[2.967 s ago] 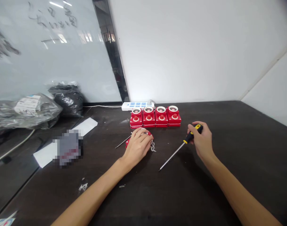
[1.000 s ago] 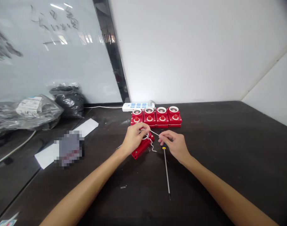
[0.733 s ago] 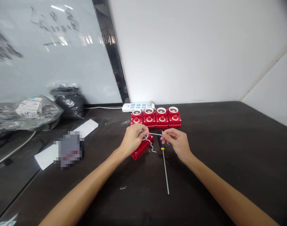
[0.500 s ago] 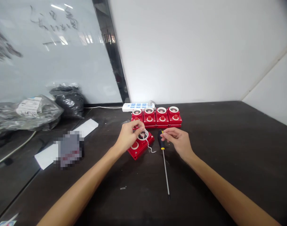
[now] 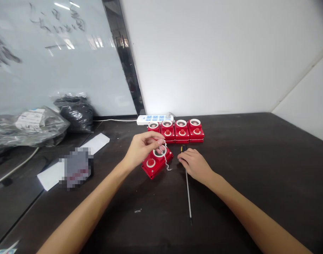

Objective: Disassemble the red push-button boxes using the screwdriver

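A loose red box (image 5: 154,163) with a round white-ringed socket and a red button lies on the dark table (image 5: 256,165), tilted. My left hand (image 5: 141,148) hovers over its far end, fingers pinched on a thin white string (image 5: 166,159) that hangs down its right side. My right hand (image 5: 194,163) rests palm down on the handle of a long screwdriver (image 5: 188,195), whose shaft points toward me. Whether the fingers grip the handle is hidden.
A row of several matching red boxes (image 5: 177,131) stands behind, with a white power strip (image 5: 153,119) at the wall. Plastic bags (image 5: 31,125), white paper (image 5: 96,143) and a blurred grey object (image 5: 76,167) lie to the left.
My right hand let go of the string and dropped onto the screwdriver handle. My left hand lifted off the red box with the string; the box now lies face up, nearer me.
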`<state>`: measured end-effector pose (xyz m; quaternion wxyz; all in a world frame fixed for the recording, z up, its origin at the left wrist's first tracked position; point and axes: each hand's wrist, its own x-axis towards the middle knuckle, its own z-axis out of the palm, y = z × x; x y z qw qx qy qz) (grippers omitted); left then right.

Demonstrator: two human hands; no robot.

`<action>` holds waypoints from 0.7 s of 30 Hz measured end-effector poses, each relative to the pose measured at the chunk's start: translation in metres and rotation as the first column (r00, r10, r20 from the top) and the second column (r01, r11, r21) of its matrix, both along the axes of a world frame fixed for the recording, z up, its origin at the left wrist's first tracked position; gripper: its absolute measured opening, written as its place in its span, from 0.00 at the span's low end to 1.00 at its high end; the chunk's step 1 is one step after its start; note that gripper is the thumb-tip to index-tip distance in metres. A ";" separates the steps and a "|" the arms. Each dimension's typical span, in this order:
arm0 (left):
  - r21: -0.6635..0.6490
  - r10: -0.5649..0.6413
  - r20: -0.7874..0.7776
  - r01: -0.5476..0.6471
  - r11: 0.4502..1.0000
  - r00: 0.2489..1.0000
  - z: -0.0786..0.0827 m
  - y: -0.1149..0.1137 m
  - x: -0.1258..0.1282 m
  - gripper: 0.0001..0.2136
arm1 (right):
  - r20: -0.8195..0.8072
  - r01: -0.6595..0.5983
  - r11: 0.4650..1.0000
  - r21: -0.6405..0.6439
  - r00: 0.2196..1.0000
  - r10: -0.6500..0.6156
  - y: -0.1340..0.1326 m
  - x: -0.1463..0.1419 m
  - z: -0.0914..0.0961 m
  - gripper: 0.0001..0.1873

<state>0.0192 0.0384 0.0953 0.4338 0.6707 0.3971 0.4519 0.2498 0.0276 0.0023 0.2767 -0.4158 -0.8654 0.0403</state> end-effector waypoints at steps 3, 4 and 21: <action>0.023 0.056 0.069 -0.057 0.998 0.996 0.005 0.000 0.000 0.07 | 0.037 0.044 0.999 0.018 0.998 -0.045 0.002 0.003 -0.001 0.09; 0.026 0.072 0.082 -0.074 0.997 0.994 0.006 0.000 0.000 0.07 | 0.053 0.047 0.998 0.031 0.997 -0.048 0.003 0.003 -0.002 0.09; -0.049 0.039 0.061 -0.036 0.998 0.997 -0.003 0.002 0.003 0.09 | 0.183 -0.006 0.993 0.119 0.983 -0.016 -0.002 -0.009 -0.002 0.09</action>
